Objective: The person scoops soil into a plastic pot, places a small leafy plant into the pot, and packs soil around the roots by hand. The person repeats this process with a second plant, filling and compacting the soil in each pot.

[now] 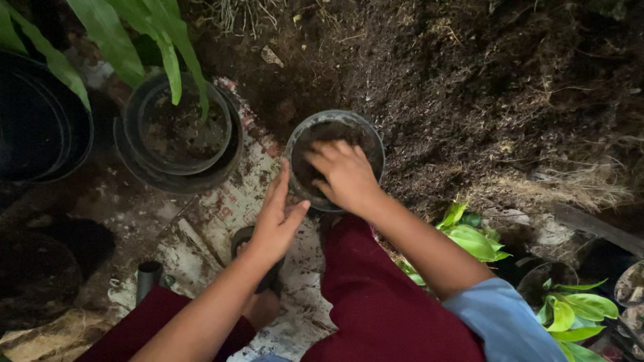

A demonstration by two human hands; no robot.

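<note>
The right hand [343,173] lies in the pot [333,127] of soil; the left hand [277,218] touches its left rim. The potted plant [178,127] sits further left, the soil heap [483,87] right.

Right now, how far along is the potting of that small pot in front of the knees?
Soil is already in the small black pot, filled close to its rim. In hand: the right hand presses down into that soil while the left hand steadies the pot's side. No plant stands in this pot yet; leafy green seedlings lie to the right, and the soil heap sits behind.
</note>
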